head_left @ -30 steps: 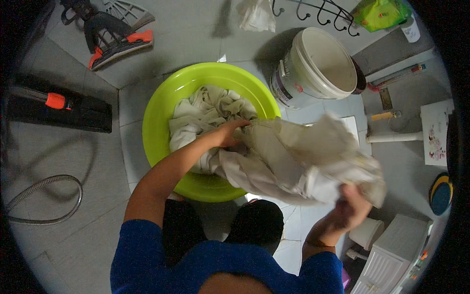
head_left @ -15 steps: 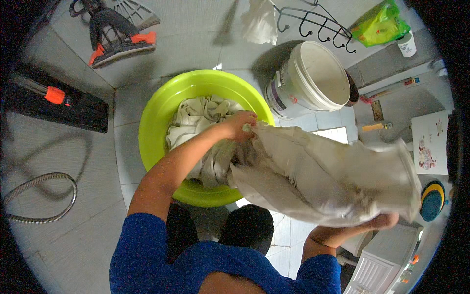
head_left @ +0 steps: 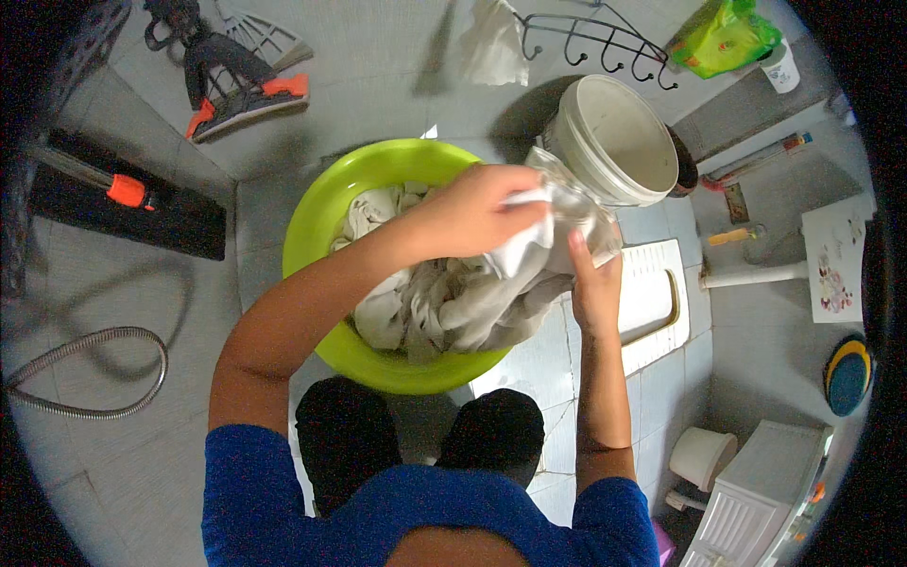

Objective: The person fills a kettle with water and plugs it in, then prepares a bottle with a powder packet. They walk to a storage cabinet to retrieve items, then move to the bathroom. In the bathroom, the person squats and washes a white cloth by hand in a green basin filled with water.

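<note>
A lime-green basin (head_left: 307, 255) stands on the tiled floor before my knees, with a heap of off-white cloth (head_left: 383, 321) in it. Over its right side, both hands grip a gathered part of a pale cloth (head_left: 521, 248). My left hand (head_left: 482, 213) is closed on the cloth from above, its fingers bent and slightly blurred. My right hand (head_left: 597, 288) holds the bunch from the right, thumb pointing up against it. The rest of this cloth hangs down into the basin and merges with the heap; where one piece ends cannot be made out.
Behind my hands stands a white bucket (head_left: 619, 142). A squat toilet (head_left: 657, 352) is set in the floor at right. A black hook rack (head_left: 595, 52) hangs at the back wall, a metal hose (head_left: 90, 411) at left. A white cabinet (head_left: 756, 491) stands at lower right.
The cloth stretched out to the right has been drawn in and bunched over the basin. My right hand has come left and up, closer to my left hand.
</note>
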Demonstrator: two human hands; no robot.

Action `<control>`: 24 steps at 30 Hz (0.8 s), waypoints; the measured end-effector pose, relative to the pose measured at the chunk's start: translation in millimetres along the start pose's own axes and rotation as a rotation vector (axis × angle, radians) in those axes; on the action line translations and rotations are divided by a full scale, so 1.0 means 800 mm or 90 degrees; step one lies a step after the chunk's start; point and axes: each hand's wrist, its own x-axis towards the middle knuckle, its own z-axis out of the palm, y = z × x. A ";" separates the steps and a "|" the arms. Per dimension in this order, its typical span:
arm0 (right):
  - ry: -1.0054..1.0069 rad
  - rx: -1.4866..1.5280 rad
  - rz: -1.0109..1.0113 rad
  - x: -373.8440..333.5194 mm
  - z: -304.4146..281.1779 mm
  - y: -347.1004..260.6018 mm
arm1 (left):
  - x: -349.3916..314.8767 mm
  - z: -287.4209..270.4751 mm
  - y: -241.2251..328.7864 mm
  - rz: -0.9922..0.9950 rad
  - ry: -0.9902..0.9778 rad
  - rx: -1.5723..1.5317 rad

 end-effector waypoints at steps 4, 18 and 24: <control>-0.074 -0.185 -0.124 -0.010 0.025 -0.012 | 0.018 0.011 0.022 0.002 -0.069 0.004; 0.122 -0.095 0.019 -0.113 -0.073 -0.043 | -0.079 0.068 -0.222 -0.034 -0.054 0.107; 0.175 -0.133 -0.121 -0.142 -0.105 -0.067 | -0.116 0.077 -0.283 -0.123 -0.108 0.105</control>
